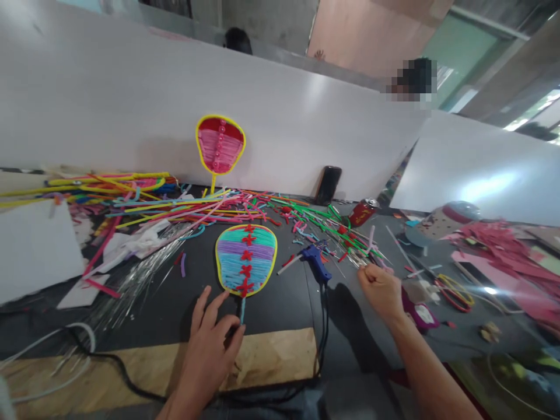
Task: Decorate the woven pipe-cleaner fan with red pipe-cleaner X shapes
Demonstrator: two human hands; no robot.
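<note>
A fan-shaped craft piece [231, 251] lies on the dark table, wound in teal, purple and blue pipe cleaners with a yellow rim and a row of red crosses. Its short blue handle is pinched between thumb and forefinger of my left hand [212, 344], whose other fingers spread beside the lower rim. My right hand [381, 289] is closed, at the near end of a pile of green and silver pipe cleaners [306, 214]. What its fingers hold, if anything, is hidden. A blue glue gun [317, 263] lies between the fan and my right hand.
A pink-and-red fan [220, 149] leans on the white partition [109, 99]. A phone [328, 185] and a red can [363, 212] stand behind. Silver tinsel [140, 274] lies left, scissors [455, 293] right. A black cable [324, 326] crosses the near edge. People's heads show beyond the partition.
</note>
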